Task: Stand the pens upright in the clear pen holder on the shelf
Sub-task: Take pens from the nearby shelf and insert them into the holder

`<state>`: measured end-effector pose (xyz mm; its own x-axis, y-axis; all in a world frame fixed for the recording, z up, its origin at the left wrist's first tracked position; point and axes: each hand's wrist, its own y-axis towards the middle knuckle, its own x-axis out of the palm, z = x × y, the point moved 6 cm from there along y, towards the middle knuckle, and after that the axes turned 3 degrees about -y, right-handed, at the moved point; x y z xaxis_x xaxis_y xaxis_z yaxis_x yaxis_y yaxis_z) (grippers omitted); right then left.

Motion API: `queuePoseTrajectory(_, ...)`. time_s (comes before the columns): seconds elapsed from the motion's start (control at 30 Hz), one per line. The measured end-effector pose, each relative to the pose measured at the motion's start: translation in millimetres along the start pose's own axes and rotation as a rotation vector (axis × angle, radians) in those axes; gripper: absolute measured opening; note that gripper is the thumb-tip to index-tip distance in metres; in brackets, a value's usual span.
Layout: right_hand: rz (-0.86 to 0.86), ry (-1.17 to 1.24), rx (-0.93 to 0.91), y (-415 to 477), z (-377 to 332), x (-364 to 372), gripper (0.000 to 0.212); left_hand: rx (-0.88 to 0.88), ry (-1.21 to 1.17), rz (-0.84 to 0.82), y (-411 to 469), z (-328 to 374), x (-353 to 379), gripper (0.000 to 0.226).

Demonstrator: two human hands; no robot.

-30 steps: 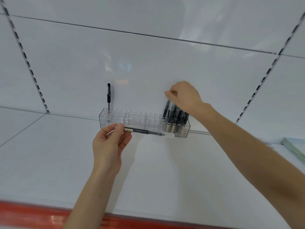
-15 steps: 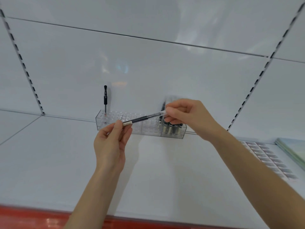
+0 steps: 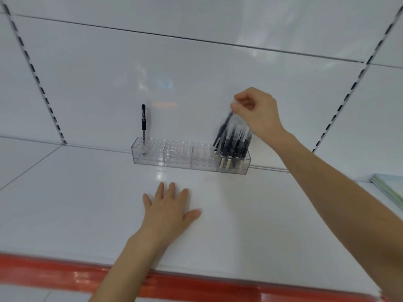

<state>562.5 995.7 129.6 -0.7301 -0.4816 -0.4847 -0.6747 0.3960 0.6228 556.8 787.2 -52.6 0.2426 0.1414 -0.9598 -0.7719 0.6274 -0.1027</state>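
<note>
Right of centre, the right hand [image 3: 257, 114] pinches a tilted pen [image 3: 224, 128] beside packed pens [image 3: 236, 144] in the clear pen holder [image 3: 178, 156]. The left hand [image 3: 168, 211] lies flat, fingers straight, on the shelf [image 3: 87, 203].

At back of shelf [image 3: 87, 203], pen holder [image 3: 189, 155] against back panel [image 3: 196, 83]. In holder's far-left compartment, lone pen [image 3: 143, 123] upright; in far-right compartment, cluster of pens [image 3: 235, 144] upright; two middle compartments between them. Above cluster, right hand [image 3: 257, 114], fingers [image 3: 238, 99] pinching top of tilted pen [image 3: 224, 127] at cluster's left side, its lower end down at holder. Before holder, left hand [image 3: 168, 210] flat on shelf, between holder and shelf's front edge. At far right on shelf, stack of sheets [image 3: 388, 188], well apart from holder
</note>
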Motion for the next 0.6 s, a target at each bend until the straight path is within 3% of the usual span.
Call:
queuePoseTrajectory(0.33,-0.104,-0.172,-0.103,7.0,-6.4,11.9,0.014,-0.003,0.030,-0.031,-0.2,-2.8,5.2,0.063)
queuePoseTrajectory(0.6,-0.308,-0.434,-0.112,0.9,6.4,37.2,0.017,-0.008,0.005,-0.016,0.8,-3.6,5.2,0.062)
